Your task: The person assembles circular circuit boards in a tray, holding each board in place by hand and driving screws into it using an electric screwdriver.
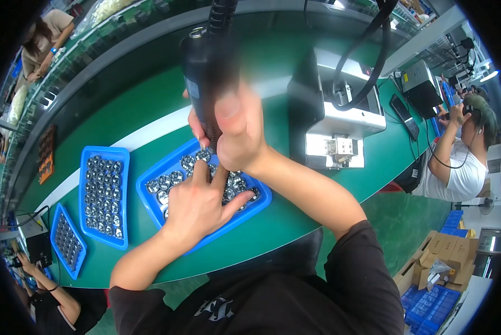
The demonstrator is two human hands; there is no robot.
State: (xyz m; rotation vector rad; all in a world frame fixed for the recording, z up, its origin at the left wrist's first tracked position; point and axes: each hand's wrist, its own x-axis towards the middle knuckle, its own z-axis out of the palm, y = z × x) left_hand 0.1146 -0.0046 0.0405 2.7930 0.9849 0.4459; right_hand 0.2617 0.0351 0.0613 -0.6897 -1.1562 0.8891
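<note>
Far-left tray (67, 241): blue, at the bench's left end, tilted, filled with small round metal parts; too small to count.
Middle tray (105, 196): blue, upright rectangle, just left of the near tray; metal parts in rows, about four across.
Trays, count: three blue trays on the bench (295, 212).
Near tray (203, 192): blue, angled, directly under both hands; holds round metal caps (172, 178), partly hidden by the hands, so no full count.
Left hand (197, 204): lies flat on the near tray, palm down; fingers spread and pressing on the caps, index finger pointing up toward the driver tip; not closed around anything.
Driver (208, 72): one black power tool, held upright, tip down on a cap at the tray's far edge; a coiled cord rises from its top out of view.
Driver relative to fingers: the tip lies just beyond the left index fingertip, touching or nearly so; exact contact is blurred.
Right hand (236, 131): fingers wrapped tight around the driver's lower body, thumb along the front.
Machine (337, 111): one grey box right of the hands, with black cables looping over it.
Other people: one at far upper left, one at lower left, one at right in a white shirt.
Boxes (443, 251): cardboard cartons on the floor, lower right.
</note>
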